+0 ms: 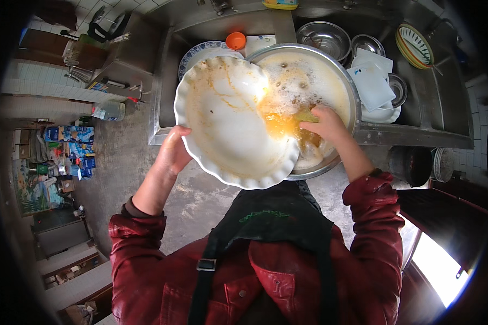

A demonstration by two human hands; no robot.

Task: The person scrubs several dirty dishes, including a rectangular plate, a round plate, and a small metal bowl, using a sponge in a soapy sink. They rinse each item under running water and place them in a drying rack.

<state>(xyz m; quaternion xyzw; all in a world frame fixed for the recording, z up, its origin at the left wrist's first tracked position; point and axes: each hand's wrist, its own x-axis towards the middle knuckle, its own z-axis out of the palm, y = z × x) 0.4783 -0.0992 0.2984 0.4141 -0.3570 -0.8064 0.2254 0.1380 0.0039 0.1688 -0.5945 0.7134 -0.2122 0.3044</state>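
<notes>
My left hand (178, 149) grips the scalloped rim of a large white dish (232, 126), thumb on top. Brownish streaks and a dark speck mark the dish's inner surface. Its right side dips into the yellowish, sudsy water (305, 81) of a wide metal basin (353, 93). In my right hand (329, 124) is a greenish-yellow scrubbing pad (307, 115), held at the water's surface beside the dish. Part of the dish's right edge is hidden under the water.
Behind the basin runs a stainless-steel sink (162, 93). At its left are a blue-patterned plate (187, 55) and an orange bowl (236, 41). On the right sit metal bowls (323, 38), white square plates (372, 87) and stacked oval dishes (415, 46). A plastic jug (110, 111) stands at far left.
</notes>
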